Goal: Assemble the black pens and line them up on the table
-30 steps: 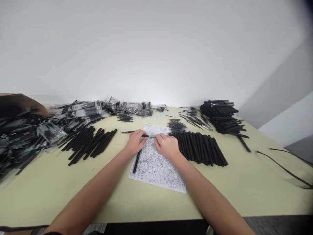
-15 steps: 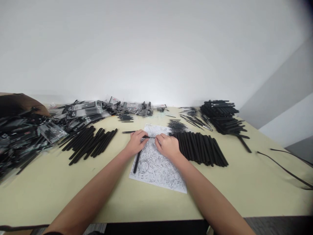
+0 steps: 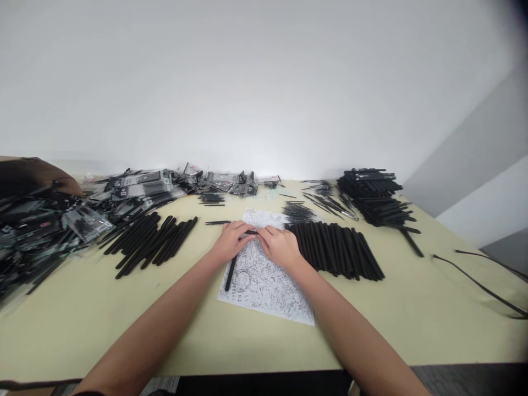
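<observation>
Over the scribbled paper (image 3: 268, 286) my two hands meet. My left hand (image 3: 231, 240) is closed around a slim black pen (image 3: 251, 232), most of it hidden by the fingers. At the pen's right end the fingertips of my right hand (image 3: 280, 246) pinch it; whether they hold a separate refill I cannot make out. Below my left hand, a black pen cap or barrel (image 3: 231, 274) lies slantwise on the sheet. Another thin black pen part (image 3: 218, 223) lies just beyond that hand.
Thick black pens lie in rows to the left (image 3: 152, 242) and right (image 3: 338, 250). Thin refills (image 3: 297, 212) are spread behind the paper. Plastic packets (image 3: 144, 184) heap up at the left, a tall pen stack (image 3: 371, 192) at the back right. Dark straps (image 3: 474, 278) lie far right.
My hands have come closer together, the right one moving slightly left. The thin dark rod that showed between them is now mostly covered, with only a short black piece visible.
</observation>
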A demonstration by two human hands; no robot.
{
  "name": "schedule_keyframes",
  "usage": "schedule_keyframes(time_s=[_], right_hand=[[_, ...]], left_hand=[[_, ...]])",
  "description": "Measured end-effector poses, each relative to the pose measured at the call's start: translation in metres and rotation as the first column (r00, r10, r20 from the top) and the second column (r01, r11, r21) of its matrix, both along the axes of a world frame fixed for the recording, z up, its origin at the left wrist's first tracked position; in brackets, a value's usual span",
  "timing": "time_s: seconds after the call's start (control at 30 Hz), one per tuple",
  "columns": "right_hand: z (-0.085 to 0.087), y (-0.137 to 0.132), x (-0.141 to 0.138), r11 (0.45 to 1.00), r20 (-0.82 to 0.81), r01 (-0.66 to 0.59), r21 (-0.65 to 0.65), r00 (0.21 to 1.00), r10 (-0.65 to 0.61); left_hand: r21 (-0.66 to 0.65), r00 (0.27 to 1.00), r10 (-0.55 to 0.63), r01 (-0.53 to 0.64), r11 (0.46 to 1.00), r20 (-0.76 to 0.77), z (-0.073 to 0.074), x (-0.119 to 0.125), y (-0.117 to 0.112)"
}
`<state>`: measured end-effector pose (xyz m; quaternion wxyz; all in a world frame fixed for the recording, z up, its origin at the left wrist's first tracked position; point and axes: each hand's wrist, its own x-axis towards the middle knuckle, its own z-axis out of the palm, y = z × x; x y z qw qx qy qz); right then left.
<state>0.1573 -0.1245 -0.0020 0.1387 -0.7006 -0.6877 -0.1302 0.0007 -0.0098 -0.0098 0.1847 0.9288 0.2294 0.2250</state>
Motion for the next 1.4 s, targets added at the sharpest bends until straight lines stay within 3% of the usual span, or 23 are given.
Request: schedule_keyframes(time_s=[0.33, 0.63, 1.07, 1.4], right_hand=[[0.003, 0.000, -0.003, 0.992, -0.040, 0.121, 0.020, 0.992, -0.120], [0.003, -0.002, -0.001, 0.997, -0.028, 0.083, -0.005, 0.996, -0.083], [0.007, -0.001, 0.001, 0.990, 0.029, 0.036, -0.135, 0.999, -0.032], [0.007, 0.000, 0.003, 0.976, 0.028, 0.074, -0.207, 0.997, -0.070]], left_hand=[[-0.027, 0.989, 0.140, -0.138, 0.990, 0.051, 0.003, -0.001, -0.004], [0.000, 0.997, 0.031, -0.031, 1.000, 0.077, -0.001, 0.000, 0.002], [0.009, 1.000, -0.002, 0.001, 1.000, 0.025, -0.005, 0.001, 0.005], [0.050, 0.982, -0.096, 0.089, 0.995, 0.161, -0.011, 0.000, 0.011]])
